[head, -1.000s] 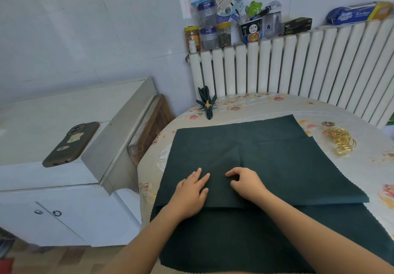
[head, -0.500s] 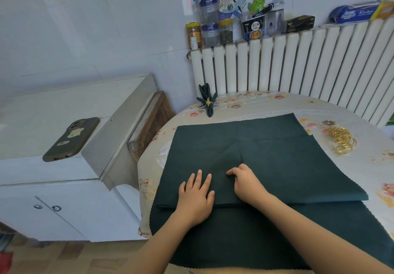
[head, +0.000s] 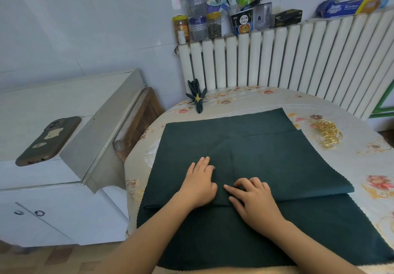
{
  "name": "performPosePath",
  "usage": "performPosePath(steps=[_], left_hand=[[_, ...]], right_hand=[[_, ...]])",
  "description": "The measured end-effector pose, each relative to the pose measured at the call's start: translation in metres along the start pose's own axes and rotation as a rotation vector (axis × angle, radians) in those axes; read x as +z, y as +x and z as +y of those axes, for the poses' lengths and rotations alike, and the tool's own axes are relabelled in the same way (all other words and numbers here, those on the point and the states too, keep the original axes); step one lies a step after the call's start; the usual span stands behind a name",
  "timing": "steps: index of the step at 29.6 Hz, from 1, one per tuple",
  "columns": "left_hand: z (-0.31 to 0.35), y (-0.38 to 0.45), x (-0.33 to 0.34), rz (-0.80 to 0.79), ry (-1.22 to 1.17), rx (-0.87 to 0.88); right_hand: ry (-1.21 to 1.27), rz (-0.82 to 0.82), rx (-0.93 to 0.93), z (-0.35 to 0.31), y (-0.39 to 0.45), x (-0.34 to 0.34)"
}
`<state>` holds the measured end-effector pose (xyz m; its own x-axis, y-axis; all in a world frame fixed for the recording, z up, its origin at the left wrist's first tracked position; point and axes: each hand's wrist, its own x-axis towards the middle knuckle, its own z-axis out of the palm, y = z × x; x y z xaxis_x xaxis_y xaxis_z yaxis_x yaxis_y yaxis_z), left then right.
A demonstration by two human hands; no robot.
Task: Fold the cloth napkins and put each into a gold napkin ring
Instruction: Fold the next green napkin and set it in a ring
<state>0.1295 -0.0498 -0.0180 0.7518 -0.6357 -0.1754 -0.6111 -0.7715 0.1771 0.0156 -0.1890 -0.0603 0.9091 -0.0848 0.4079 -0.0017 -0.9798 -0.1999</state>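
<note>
A large dark green cloth napkin (head: pixel 266 156) lies spread on the round table, its upper layer folded over so the fold edge runs across just under my hands. My left hand (head: pixel 199 185) rests flat on the upper layer, fingers straight. Beside it, my right hand (head: pixel 253 199) presses the cloth near the fold with bent fingers, index pointing left. A pile of gold napkin rings (head: pixel 328 134) sits at the right of the cloth. One folded green napkin in a gold ring (head: pixel 197 100) lies at the table's far left edge.
The table (head: pixel 245 101) has a floral cover. A white radiator (head: pixel 298 60) behind it carries jars, cups and boxes. Left of the table stands a white cabinet (head: pixel 70 103) with a phone (head: pixel 48 140) lying on top.
Both hands have slid nearer along the cloth toward the fold edge. The right hand's fingers have uncurled somewhat and now press down beside the left hand.
</note>
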Motion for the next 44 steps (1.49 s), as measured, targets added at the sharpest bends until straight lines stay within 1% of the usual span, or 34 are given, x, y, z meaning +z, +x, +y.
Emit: performPosePath(steps=[1,3,8,12,16,18,20,22,23,25,26,28,32,36,37,38,42,44], left_hand=[[0.004,0.01,0.0,-0.025,-0.024,0.049],[0.009,0.033,0.001,-0.046,-0.024,0.092],[0.021,0.085,0.0,0.001,-0.001,0.084],[0.022,0.093,0.012,0.082,0.012,0.057],[0.021,0.095,0.017,0.105,0.01,0.063],[0.021,0.096,0.019,0.117,0.009,0.06],[0.021,0.097,0.021,0.126,0.009,0.06],[0.02,0.098,0.022,0.134,0.003,0.06],[0.02,0.096,0.022,0.14,-0.001,0.06],[0.02,0.095,0.023,0.155,-0.008,0.064],[0.02,0.095,0.024,0.162,-0.01,0.065],[0.019,0.095,0.024,0.172,-0.012,0.061],[0.02,0.097,0.024,0.177,-0.015,0.059],[0.019,0.097,0.024,0.181,-0.02,0.055],[0.018,0.097,0.024,0.182,-0.021,0.054],[0.018,0.097,0.023,0.183,-0.022,0.053],[0.019,0.097,0.023,0.187,-0.028,0.052],[0.019,0.096,0.022,0.188,-0.044,0.053]], right_hand=[[0.005,-0.003,-0.002,-0.001,0.0,0.0],[0.009,0.004,-0.016,-0.003,-0.001,0.001],[0.037,-0.007,-0.013,-0.001,-0.001,0.0],[0.028,-0.007,-0.005,0.003,-0.001,0.003],[0.05,-0.046,-0.02,0.005,0.002,-0.001],[0.139,-0.086,-0.026,0.014,0.012,-0.006],[0.185,-0.069,0.019,0.033,0.03,-0.009],[0.097,-0.021,0.101,0.059,0.054,-0.01],[0.039,-0.048,0.174,0.074,0.068,-0.011],[-0.058,-0.191,0.321,0.107,0.093,-0.014],[-0.071,-0.261,0.392,0.121,0.104,-0.015],[-0.046,-0.339,0.495,0.145,0.124,-0.017],[-0.174,-0.486,0.537,0.173,0.149,-0.02],[-0.272,-0.646,0.552,0.177,0.162,-0.031],[-0.297,-0.663,0.541,0.176,0.163,-0.035],[-0.322,-0.656,0.53,0.174,0.163,-0.038],[-0.42,-0.513,0.453,0.156,0.147,-0.06],[-0.419,-0.447,0.398,0.142,0.134,-0.071]])
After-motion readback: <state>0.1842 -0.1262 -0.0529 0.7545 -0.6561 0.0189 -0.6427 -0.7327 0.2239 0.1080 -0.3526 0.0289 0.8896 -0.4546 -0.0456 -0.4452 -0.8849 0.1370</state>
